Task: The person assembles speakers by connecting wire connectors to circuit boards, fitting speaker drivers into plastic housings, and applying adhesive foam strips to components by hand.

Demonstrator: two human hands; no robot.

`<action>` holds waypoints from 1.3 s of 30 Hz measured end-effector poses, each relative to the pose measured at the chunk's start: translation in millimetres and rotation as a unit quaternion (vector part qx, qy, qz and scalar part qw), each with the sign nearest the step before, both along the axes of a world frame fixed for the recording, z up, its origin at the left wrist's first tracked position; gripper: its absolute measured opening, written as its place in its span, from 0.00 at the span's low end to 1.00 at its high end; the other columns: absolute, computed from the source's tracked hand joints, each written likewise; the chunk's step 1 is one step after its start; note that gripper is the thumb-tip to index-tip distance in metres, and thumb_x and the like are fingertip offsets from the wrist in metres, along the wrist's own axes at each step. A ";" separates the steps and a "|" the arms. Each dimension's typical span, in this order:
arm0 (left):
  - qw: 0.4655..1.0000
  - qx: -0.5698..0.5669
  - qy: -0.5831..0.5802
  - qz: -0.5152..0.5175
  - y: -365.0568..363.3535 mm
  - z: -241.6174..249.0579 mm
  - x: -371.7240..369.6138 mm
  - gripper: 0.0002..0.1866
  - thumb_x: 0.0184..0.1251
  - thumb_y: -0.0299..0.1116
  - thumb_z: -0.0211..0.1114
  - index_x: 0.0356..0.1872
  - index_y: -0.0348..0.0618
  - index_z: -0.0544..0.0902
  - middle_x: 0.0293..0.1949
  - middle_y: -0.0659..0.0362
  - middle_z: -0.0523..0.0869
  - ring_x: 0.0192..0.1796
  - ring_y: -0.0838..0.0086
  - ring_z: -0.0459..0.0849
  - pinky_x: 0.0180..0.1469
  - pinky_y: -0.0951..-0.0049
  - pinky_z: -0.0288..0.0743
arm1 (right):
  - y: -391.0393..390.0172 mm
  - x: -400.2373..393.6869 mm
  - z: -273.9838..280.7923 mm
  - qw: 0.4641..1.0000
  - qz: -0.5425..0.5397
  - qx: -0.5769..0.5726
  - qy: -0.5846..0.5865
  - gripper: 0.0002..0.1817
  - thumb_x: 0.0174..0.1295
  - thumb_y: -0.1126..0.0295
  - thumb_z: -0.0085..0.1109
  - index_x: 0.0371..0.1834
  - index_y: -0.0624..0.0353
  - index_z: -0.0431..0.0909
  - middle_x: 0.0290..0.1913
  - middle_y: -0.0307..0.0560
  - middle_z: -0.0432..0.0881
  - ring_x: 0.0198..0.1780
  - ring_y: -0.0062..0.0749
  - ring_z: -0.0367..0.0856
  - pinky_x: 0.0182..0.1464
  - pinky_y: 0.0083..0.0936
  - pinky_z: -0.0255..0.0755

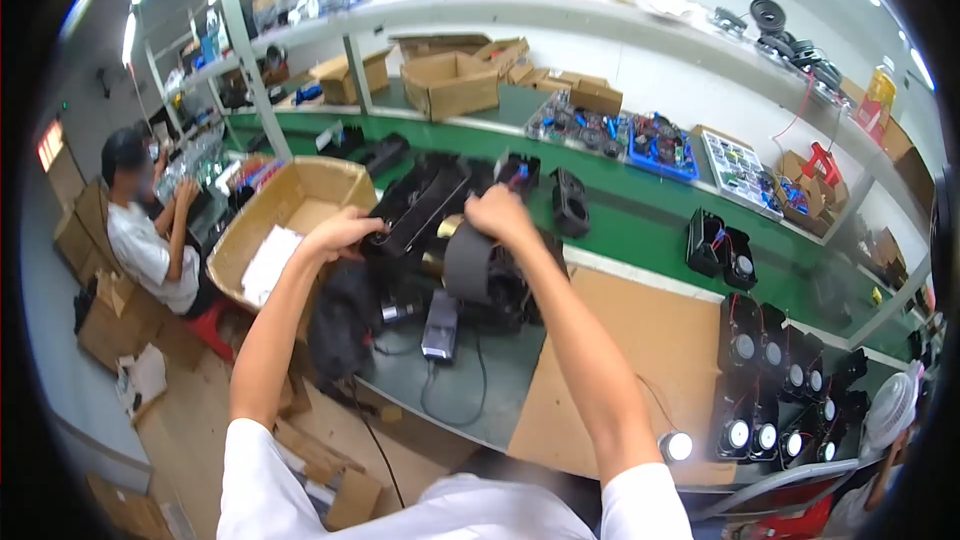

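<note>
A long black plastic housing (425, 202) lies tilted in front of me. My left hand (345, 232) is closed on its near left end, thumb on top. My right hand (497, 212) is closed in a pinch just beyond a wide dark-grey roll of strip material (468, 265); what its fingertips hold is hidden. The roll stands on the bench under my right wrist, with a brassy part beside it. Close by on the bench is a small black box with a cord (440, 325). A dark cloth-like bundle (342, 325) hangs beside the bench edge below my left hand.
A cardboard box (230, 255) stands left of my left hand. Black speaker housings (765, 380) with round drivers stand in rows at right, beside a cardboard sheet (610, 350). A blue tray (662, 148) of parts sits behind. A seated person (150, 230) works at far left.
</note>
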State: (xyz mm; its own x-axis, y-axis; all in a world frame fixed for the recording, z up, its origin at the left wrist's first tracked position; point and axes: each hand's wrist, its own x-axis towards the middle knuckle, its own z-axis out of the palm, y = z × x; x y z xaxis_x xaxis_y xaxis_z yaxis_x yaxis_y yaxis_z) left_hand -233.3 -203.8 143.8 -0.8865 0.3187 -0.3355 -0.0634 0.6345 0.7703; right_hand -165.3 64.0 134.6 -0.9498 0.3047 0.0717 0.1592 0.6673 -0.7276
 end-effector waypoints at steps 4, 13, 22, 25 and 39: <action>0.995 -0.072 -0.066 0.023 -21.4 -29.5 -85.6 0.21 0.67 0.44 0.68 0.54 0.41 0.80 0.42 0.56 0.79 0.43 0.65 0.80 0.45 0.49 0.87 | -23.8 -85.8 -51.8 0.974 0.093 -0.026 -0.206 0.16 0.53 0.72 0.58 0.42 0.66 0.89 0.42 0.61 0.91 0.34 0.49 0.92 0.40 0.38 0.86; 0.960 -0.076 0.268 0.033 8.2 -57.0 -82.9 0.27 0.66 0.49 0.74 0.50 0.30 0.86 0.42 0.50 0.90 0.40 0.67 0.88 0.43 0.65 0.84 | 4.1 29.8 -19.2 0.995 0.053 0.011 0.090 0.22 0.69 0.54 0.65 0.37 0.67 0.86 0.34 0.57 0.88 0.40 0.48 0.88 0.44 0.39 0.80; 0.915 0.318 0.006 -0.249 182.1 -76.9 204.0 0.14 0.65 0.23 0.75 0.51 0.29 0.86 0.45 0.55 0.90 0.49 0.76 0.88 0.55 0.72 0.84 | 65.3 235.8 -74.1 0.927 -0.105 -0.265 0.245 0.09 0.73 0.69 0.62 0.43 0.66 0.82 0.36 0.49 0.87 0.39 0.29 0.85 0.43 0.27 0.77; 0.875 0.386 -0.063 -0.285 221.5 -104.2 220.8 0.14 0.72 0.27 0.71 0.54 0.30 0.85 0.48 0.54 0.89 0.49 0.77 0.88 0.52 0.74 0.84 | 87.8 277.4 -88.9 0.950 -0.121 -0.086 0.274 0.09 0.66 0.75 0.69 0.47 0.64 0.82 0.40 0.51 0.87 0.40 0.37 0.86 0.46 0.29 0.79; 0.854 0.381 0.151 -0.319 228.3 -140.6 229.5 0.06 0.70 0.21 0.66 0.45 0.30 0.85 0.39 0.53 0.87 0.39 0.72 0.85 0.42 0.74 0.79 | 93.7 305.1 -106.3 0.950 -0.080 -0.025 0.301 0.12 0.58 0.77 0.74 0.46 0.61 0.89 0.40 0.49 0.87 0.36 0.37 0.88 0.38 0.29 0.81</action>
